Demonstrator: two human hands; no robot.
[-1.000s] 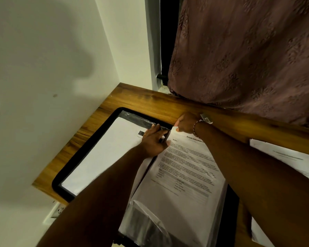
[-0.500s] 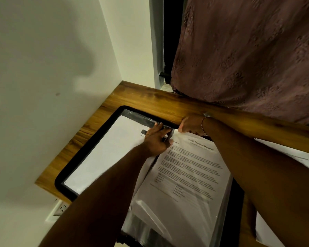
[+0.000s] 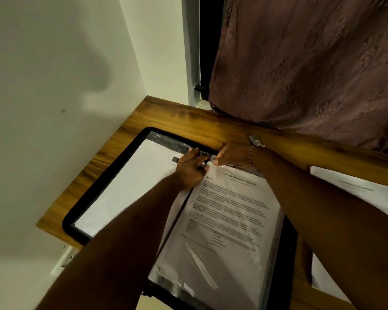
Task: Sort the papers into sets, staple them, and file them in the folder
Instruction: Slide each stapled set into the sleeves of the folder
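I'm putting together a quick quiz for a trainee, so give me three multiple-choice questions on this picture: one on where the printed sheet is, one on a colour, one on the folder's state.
1. Where does the transcript sheet lie?
A. on the folder's right-hand side
B. on the floor
C. pinned to the wall

2. What colour is the folder's border?
A. red
B. black
C. yellow

3. How is the folder?
A. shut
B. standing upright
C. open flat on the desk

Answers: 1 A, the sheet lies right of the spine; 2 B, a black rim frames the pages; 3 C, both sides show next to each other on the wood.
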